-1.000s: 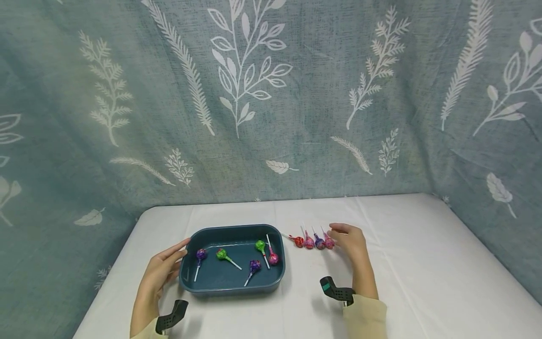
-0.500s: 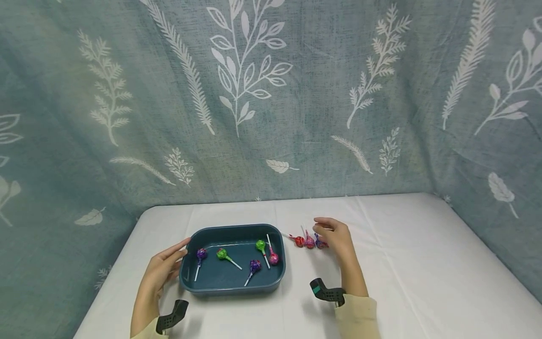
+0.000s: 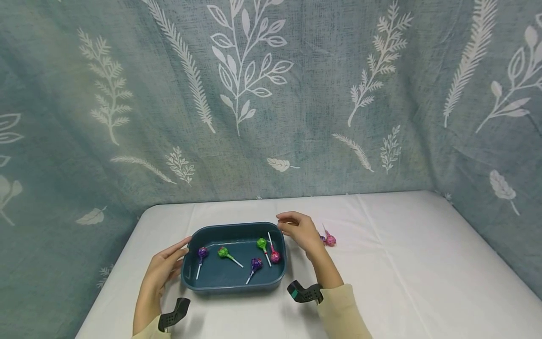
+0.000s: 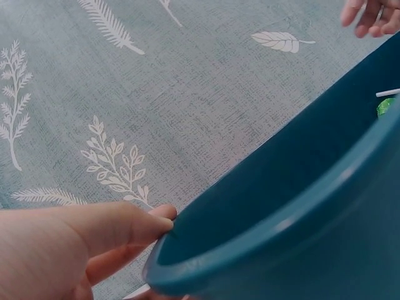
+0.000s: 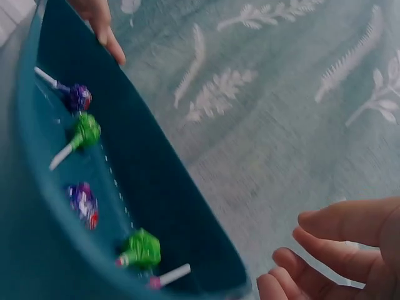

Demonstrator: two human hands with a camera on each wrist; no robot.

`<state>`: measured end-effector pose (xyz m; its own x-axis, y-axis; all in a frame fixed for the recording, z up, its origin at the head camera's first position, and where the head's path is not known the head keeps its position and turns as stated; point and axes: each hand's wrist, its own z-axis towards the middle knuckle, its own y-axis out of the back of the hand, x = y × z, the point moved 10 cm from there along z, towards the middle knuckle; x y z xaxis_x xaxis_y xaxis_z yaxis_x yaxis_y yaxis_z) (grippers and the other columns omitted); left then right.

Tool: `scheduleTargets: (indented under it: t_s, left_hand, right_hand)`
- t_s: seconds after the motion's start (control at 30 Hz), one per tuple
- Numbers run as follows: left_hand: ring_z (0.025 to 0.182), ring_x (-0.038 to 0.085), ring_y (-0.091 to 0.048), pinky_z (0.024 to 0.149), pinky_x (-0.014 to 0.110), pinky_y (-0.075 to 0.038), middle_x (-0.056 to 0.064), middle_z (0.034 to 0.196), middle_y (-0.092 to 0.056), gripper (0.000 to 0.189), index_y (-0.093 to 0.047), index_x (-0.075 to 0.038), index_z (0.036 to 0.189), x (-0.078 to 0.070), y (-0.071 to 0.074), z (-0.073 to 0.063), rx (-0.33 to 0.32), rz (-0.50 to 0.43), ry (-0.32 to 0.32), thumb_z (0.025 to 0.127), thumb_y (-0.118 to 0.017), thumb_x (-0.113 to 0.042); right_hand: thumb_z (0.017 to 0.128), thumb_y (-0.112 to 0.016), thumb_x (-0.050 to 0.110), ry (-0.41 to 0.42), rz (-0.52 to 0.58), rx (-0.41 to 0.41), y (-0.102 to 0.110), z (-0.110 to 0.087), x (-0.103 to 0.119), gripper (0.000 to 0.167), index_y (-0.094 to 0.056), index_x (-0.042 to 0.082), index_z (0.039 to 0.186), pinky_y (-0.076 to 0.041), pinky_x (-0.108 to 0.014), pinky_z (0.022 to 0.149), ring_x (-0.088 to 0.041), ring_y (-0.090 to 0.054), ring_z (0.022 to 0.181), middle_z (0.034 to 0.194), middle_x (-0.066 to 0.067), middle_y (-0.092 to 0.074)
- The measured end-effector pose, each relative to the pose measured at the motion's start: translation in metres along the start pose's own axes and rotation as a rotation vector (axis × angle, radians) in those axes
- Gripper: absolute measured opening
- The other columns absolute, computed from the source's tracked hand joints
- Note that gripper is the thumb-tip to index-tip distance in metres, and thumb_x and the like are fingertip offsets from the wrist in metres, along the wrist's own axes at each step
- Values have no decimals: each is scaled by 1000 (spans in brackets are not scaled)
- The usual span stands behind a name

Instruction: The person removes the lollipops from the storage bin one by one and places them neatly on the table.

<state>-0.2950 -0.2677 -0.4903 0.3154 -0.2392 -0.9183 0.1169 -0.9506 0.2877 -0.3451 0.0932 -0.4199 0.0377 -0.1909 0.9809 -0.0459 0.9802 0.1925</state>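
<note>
A dark teal plastic bin [image 3: 228, 287] sits on the table with several wrapped lollipops inside: purple ones [image 3: 256, 264], green ones [image 3: 223, 252] and a pink one [image 3: 274, 256]. My left hand [image 3: 163, 269] lies along the bin's left end, its thumb [image 4: 153, 230] touching the rim from outside. At the bin's back right corner hovers my right hand [image 3: 301, 231], fingers loosely bent and nothing held. In the right wrist view a small gap separates those fingertips [image 5: 282, 259] from the rim. Behind that hand, a pink lollipop [image 3: 330, 239] and part of a blue-purple one [image 3: 322, 238] lie on the table.
A white cloth [image 3: 394, 273] covers the table, its far edge running against a blue-green curtain [image 3: 271, 117] with white leaf prints. Each wrist carries a black strapped device [image 3: 304, 293].
My right hand has moved left from above the lollipops to the bin's right end, now hiding the red lollipop and one pink one. My left hand has stayed at the bin.
</note>
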Motion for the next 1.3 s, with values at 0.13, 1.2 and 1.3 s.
scheduleTargets:
  t_s: [0.13, 1.2, 1.3]
  left_hand:
    - [119, 30, -56, 78, 27, -52, 16, 146, -43, 48, -54, -17, 139, 1, 0, 0, -2, -14, 2, 93, -62, -31]
    - [118, 32, -56, 83, 32, -52, 15, 146, -44, 48, -55, -18, 138, 0, 0, 2, 1, -15, 8, 94, -61, -32]
    - [120, 32, -56, 84, 32, -52, 16, 147, -42, 48, -55, -18, 139, 0, -1, 2, 8, -24, 12, 93, -62, -32]
  right_hand:
    - [90, -65, 8, 14, 33, 91, -18, 7, 9, 23, -68, 0, 112, -53, -38, 84, -23, -64, 96, 103, -10, -67]
    - [91, -66, 9, -44, -123, 549, -162, 22, 30, 27, -66, -4, 115, -51, -44, 87, -30, -64, 100, 102, -7, -67]
    - [90, -66, 8, -53, -121, 569, -172, 21, 29, 27, -67, -4, 114, -51, -42, 87, -31, -64, 100, 102, -7, -67]
